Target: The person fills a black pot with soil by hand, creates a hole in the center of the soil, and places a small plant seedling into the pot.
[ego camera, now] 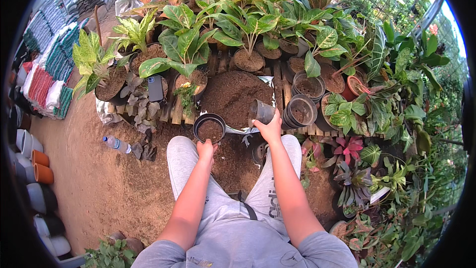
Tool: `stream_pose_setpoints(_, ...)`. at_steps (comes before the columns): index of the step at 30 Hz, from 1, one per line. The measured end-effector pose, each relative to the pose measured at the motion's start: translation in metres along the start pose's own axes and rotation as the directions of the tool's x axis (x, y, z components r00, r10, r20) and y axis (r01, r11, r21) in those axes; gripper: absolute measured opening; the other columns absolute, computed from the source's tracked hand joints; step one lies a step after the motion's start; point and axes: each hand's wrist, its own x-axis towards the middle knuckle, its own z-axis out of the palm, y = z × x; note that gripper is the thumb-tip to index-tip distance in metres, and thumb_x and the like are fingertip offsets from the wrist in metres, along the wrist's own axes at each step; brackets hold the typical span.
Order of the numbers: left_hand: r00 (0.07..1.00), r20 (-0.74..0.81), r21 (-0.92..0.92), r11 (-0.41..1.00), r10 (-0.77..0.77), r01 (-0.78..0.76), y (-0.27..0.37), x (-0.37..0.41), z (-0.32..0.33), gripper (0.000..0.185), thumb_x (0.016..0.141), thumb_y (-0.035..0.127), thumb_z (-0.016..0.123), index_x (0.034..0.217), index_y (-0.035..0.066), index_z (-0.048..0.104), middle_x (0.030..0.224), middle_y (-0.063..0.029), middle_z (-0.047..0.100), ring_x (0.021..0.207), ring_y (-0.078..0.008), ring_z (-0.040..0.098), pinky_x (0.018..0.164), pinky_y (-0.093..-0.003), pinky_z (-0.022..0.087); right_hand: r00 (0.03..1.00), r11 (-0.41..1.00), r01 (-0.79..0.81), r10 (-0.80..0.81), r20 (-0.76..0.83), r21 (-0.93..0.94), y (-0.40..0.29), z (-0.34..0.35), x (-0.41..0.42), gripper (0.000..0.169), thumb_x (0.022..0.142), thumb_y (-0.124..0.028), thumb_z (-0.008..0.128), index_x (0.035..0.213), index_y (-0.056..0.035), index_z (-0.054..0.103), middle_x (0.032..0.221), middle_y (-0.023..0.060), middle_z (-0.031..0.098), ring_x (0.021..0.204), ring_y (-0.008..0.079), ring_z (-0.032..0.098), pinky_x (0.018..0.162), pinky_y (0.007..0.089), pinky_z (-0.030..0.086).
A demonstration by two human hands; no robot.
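Observation:
My left hand [207, 149] holds a round black plastic pot [209, 127] by its near rim; brown potting mix lies inside it. In my right hand [269, 124] is a smaller grey-black plastic pot [261, 111], tipped on its side with its mouth towards the left, at the right edge of the soil. A mound of dark potting mix [238, 91] lies on a white plastic sheet [270, 80] between several potted plants. Just right of my right hand stand stacks of used black pots [303, 109] [308, 85], the nearer one leaning.
A slatted bamboo bench [178, 113] carries leafy potted aglaonemas [249, 59] and a phone [155, 88]. A water bottle [117, 144] lies on the ground at left. Folded sacks [39, 85] and orange pots [44, 173] are farther left; plants crowd the right side.

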Motion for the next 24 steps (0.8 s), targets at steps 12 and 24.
stream_pose_setpoints(12,0.994,0.084,-0.088,0.994,0.073,-0.065,0.017,-0.015,0.009,0.028,0.101,0.007,0.044,0.123,-0.01,0.039,0.122,-0.0248,0.054,0.105,-0.042,0.067,0.09,-0.0441,0.061,0.987,0.987,-0.16,0.16,-0.007,0.03,-0.013,0.005,0.026,0.12,0.067,-0.039,0.088,0.155,0.0017,0.016,0.147,0.0338,0.035,0.134,0.0474,0.043,0.113,0.0465,0.038)
stream_pose_setpoints(24,0.986,0.144,0.019,0.997,-0.08,0.078,0.027,-0.009,0.022,0.037,0.096,0.006,0.041,0.131,-0.005,0.033,0.131,-0.0247,0.049,0.11,-0.046,0.064,0.089,-0.0464,0.06,0.909,0.906,-0.396,0.41,0.075,-0.15,-0.034,0.052,0.027,0.114,0.08,-0.043,0.077,0.158,-0.0012,0.005,0.142,0.0422,0.031,0.125,0.0535,0.05,0.107,0.0473,0.044)
